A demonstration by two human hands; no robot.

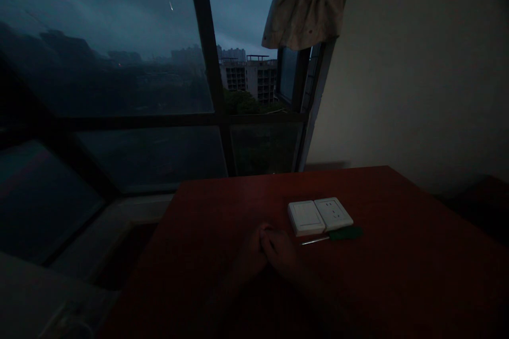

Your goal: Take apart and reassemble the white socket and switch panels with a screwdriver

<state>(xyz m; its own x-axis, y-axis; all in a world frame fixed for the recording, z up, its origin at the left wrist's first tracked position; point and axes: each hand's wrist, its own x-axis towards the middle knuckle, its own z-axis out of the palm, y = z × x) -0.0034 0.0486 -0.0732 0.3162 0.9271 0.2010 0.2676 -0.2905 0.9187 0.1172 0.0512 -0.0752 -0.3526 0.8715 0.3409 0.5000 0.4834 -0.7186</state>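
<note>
Both of my hands rest on the red table [397,275] in dim light, pressed against each other. My left hand [251,254] and my right hand [283,255] have their fingers curled closed, and nothing shows in them. Just right of the hands lie a white switch plate [305,217] and a white socket plate [333,213], side by side and touching. In front of the plates lies a screwdriver with a green handle [345,233] and a thin metal shaft [315,241] whose tip points toward my right hand.
A large dark-framed window [207,63] fills the left, with buildings outside at dusk. A pale cloth [306,5] hangs at the window's top right. A plain wall [417,74] stands behind the table. A light sill [131,212] runs left of the table.
</note>
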